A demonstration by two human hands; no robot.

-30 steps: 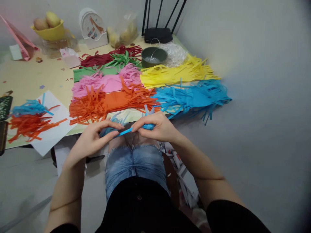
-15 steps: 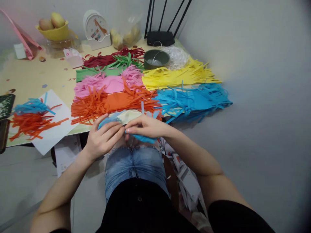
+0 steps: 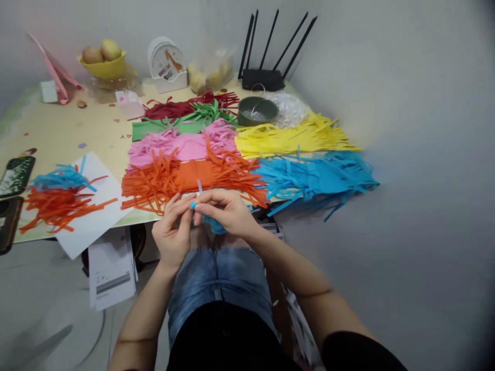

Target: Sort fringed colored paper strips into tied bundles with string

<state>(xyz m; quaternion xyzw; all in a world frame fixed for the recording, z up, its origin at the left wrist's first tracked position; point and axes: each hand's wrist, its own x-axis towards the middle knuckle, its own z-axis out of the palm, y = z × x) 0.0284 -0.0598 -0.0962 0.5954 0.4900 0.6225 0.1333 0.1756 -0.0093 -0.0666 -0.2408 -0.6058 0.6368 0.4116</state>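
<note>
Above my lap, at the table's front edge, both hands meet on a piece of fringed blue paper (image 3: 213,225). My left hand (image 3: 174,224) pinches it, fingers curled, where a small blue bit shows between the fingertips. My right hand (image 3: 228,208) is closed on the same piece, and part of the fringe hangs below its fingers. Most of the piece is hidden behind the hands. Just beyond them on the table lies a stack of orange fringed paper (image 3: 193,175). To its right is a blue fringed stack (image 3: 309,175).
Pink (image 3: 191,147), green (image 3: 150,130), dark red (image 3: 181,107) and yellow fringed paper (image 3: 294,139) lie further back. A dark green bowl (image 3: 258,111) and a black router (image 3: 263,80) stand behind. At left, orange tassels (image 3: 58,206) rest on white paper (image 3: 93,221) near two phones (image 3: 15,175).
My hands have drawn closer together, and the blue paper now shows less, mostly below my right hand. The camera view has shifted, so the table sits slightly lower and further right.
</note>
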